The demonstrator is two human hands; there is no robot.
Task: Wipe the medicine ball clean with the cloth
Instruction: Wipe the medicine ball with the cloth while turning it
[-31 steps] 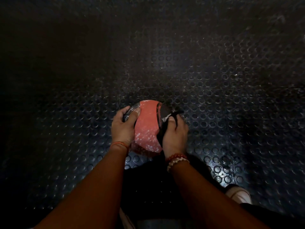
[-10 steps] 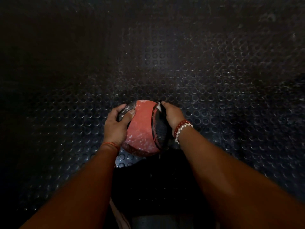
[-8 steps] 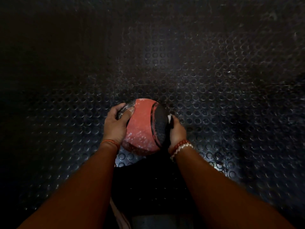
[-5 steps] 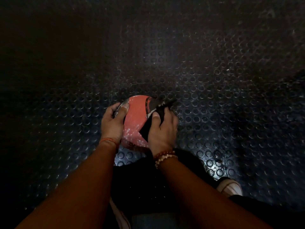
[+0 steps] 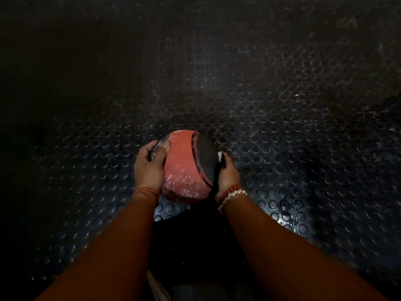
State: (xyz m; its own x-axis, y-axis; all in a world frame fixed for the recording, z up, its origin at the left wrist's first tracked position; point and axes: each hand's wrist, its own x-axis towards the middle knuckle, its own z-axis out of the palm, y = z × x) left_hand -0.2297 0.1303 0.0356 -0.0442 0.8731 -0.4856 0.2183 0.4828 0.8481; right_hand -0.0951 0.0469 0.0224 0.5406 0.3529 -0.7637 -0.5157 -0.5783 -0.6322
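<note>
Right hand (image 5: 227, 174) now sits low on the right side of the ball (image 5: 184, 166). Half a second ago it was up on top, rubbing the red part. It has slid the cloth (image 5: 216, 181) round with it. The cloth is dark and hard to see. It shows as a thin strip squeezed between this hand and the ball, with a small white bit sticking up at the top. The thumb pins the cloth to the ball. The other fingers of this hand go round the far side, out of sight.

The left hand (image 5: 149, 168) has not moved. Its fingers (image 5: 147, 148) curl round the left side of the ball and its thumb lies on top, so it holds the ball steady.

The ball sits on the bumpy black floor (image 5: 282, 127), just in front of the person.

White specks (image 5: 182, 178) still dot the near red part, so I think the job is not done. The wipe seems to be going round the black patch (image 5: 206, 153) on the right, and the red part likely needs more rubbing.
</note>
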